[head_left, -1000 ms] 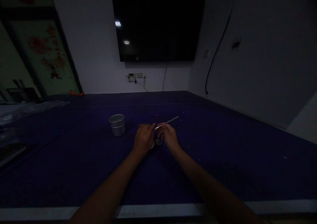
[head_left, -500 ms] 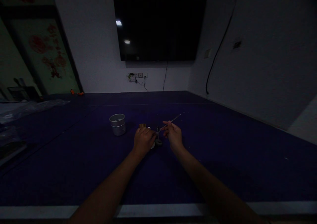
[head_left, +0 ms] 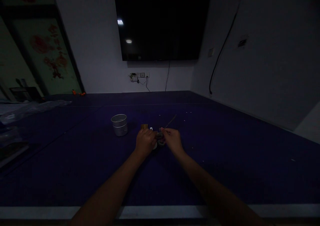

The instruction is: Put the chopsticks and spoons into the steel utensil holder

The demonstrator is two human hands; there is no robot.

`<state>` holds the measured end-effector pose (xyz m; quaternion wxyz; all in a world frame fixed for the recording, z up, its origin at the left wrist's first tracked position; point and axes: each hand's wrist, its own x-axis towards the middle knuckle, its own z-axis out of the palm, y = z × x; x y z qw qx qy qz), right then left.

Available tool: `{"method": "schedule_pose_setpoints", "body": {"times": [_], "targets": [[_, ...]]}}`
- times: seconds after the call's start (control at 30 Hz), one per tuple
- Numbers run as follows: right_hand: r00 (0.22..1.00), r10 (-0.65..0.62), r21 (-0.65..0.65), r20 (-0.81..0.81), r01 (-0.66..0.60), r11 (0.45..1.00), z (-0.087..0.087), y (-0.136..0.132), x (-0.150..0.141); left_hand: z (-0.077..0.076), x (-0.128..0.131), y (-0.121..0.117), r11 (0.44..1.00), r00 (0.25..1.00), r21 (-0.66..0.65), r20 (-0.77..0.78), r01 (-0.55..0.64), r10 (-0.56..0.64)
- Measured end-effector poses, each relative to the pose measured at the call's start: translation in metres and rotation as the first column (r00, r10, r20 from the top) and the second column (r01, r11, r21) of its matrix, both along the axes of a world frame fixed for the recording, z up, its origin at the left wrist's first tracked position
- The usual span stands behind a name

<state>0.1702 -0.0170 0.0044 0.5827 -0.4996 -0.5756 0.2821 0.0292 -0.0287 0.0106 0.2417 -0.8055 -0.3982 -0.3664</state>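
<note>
Thumb and fingers of our right hand [head_left: 172, 140] pinch a thin rod [head_left: 171, 120] that slants away over the worktop [head_left: 157, 179]. Our left hand [head_left: 145, 141] is curled, its fingertips at a small dark piece [head_left: 159, 135] between the 2 hands; we cannot tell whether they grip it. Just below sits a round grey thing [head_left: 161, 143], partly hidden, with a pale disc [head_left: 155, 146] beside the left hand. Just past that hand lie yellowish sticks [head_left: 144, 126]. Farther left, a metal cup [head_left: 119, 126] stands upright. Beyond, a television [head_left: 162, 28] hangs on the wall [head_left: 95, 46].
</note>
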Motion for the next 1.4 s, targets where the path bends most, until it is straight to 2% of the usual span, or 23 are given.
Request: {"method": "schedule_pose_setpoints", "body": {"times": [0.07, 0.13, 0.27, 0.33, 0.43, 0.6, 0.8, 1.0, 1.4], "targets": [[0.998, -0.053, -0.021, -0.032, 0.052, 0.998, -0.002, 0.004, 0.003, 0.0, 0.0, 0.001, 0.999, 0.999, -0.043, 0.043, -0.01, 0.012], [0.995, -0.099, -0.075, 0.007, 0.099, 0.992, -0.002, 0.007, 0.009, 0.0, 0.0, 0.002, 0.995, 0.995, -0.096, 0.086, -0.036, 0.044], [0.941, -0.127, -0.201, 0.312, 0.196, 0.96, -0.001, 0.011, 0.02, 0.0, -0.001, 0.002, 0.973, 0.989, -0.215, 0.101, -0.086, 0.11], [0.911, -0.109, -0.227, 0.398, 0.213, 0.95, 0.0, 0.011, 0.024, 0.001, -0.001, 0.001, 0.955, 0.986, -0.274, 0.082, -0.115, 0.142], [0.868, -0.091, -0.249, 0.488, 0.238, 0.939, -0.001, 0.011, 0.026, 0.003, -0.001, -0.002, 0.924, 0.983, -0.348, 0.032, -0.156, 0.178], [0.793, -0.11, -0.249, 0.6, 0.316, 0.916, -0.001, 0.011, 0.026, 0.007, -0.005, -0.004, 0.878, 0.99, -0.459, -0.073, -0.141, 0.121], [0.672, -0.107, -0.208, 0.733, 0.371, 0.905, 0.003, 0.008, 0.026, 0.003, -0.011, 0.0, 0.814, 0.981, -0.551, -0.149, -0.186, 0.124], [0.619, -0.092, -0.197, 0.78, 0.383, 0.903, 0.006, 0.005, 0.024, 0.0, -0.014, 0.004, 0.772, 0.98, -0.607, -0.168, -0.189, 0.108], [0.635, -0.078, -0.195, 0.768, 0.349, 0.917, 0.004, 0.005, 0.023, -0.003, -0.016, 0.009, 0.748, 0.984, -0.64, -0.141, -0.175, 0.11]]}}
